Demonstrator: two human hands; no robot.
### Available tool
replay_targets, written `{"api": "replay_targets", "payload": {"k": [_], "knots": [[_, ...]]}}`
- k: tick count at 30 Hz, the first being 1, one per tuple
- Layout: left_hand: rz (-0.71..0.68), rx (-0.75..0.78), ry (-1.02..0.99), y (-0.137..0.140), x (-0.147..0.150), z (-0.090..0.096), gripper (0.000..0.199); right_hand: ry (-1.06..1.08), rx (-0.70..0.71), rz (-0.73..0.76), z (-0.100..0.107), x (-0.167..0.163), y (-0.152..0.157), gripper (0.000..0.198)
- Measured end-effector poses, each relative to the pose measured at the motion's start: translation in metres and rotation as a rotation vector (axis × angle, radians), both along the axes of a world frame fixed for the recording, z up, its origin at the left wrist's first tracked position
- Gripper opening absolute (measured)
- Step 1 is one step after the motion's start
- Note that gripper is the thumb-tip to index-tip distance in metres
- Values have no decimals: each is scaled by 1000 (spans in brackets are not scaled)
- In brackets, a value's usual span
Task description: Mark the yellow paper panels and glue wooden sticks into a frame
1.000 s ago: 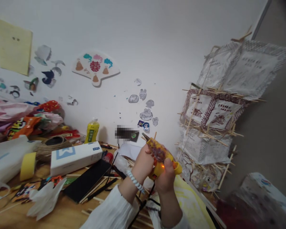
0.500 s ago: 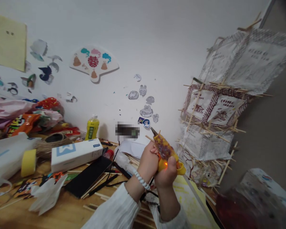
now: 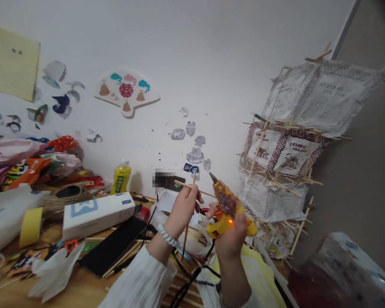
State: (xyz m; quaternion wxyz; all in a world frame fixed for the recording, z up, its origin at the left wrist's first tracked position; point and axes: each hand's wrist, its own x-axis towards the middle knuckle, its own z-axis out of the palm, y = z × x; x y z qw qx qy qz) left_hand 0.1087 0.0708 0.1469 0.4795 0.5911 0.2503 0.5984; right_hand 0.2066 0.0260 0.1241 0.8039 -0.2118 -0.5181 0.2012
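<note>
My left hand (image 3: 182, 208), with a pale coiled band at the wrist, pinches two thin wooden sticks. One stick (image 3: 185, 238) runs nearly upright past the fingers; the other stick (image 3: 181, 184) lies crosswise, its right end near the glue gun. Whether the two are joined cannot be made out behind the fingers. Wrapped round the grip of a yellow hot glue gun (image 3: 227, 200) is my right hand (image 3: 232, 241). The gun's metal nozzle points up and left, its barrel is coated in dark residue, and an orange light glows on its body.
Right of my hands stands a tiered lantern-like stick frame (image 3: 285, 149) with paper panels. On the left lie a white box (image 3: 98, 214), yellow tape (image 3: 31, 226), twine (image 3: 59, 205) and a black flat slab (image 3: 115, 246). A yellow-green bottle (image 3: 121, 177) stands by the wall. Dark cords (image 3: 192, 278) hang below the gun.
My hands have moved apart; the left went left and now shows crossed sticks clear of the gun. The glue gun has shifted slightly right. The whole view has tilted a little.
</note>
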Motion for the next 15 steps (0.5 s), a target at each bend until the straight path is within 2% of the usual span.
{"api": "replay_targets", "payload": {"k": [9, 15], "knots": [[32, 89, 77, 10, 7, -5, 38, 191, -247, -143, 9, 0, 0, 48], [6, 97, 110, 5, 5, -3, 37, 133, -180, -91, 12, 8, 2, 50]]}}
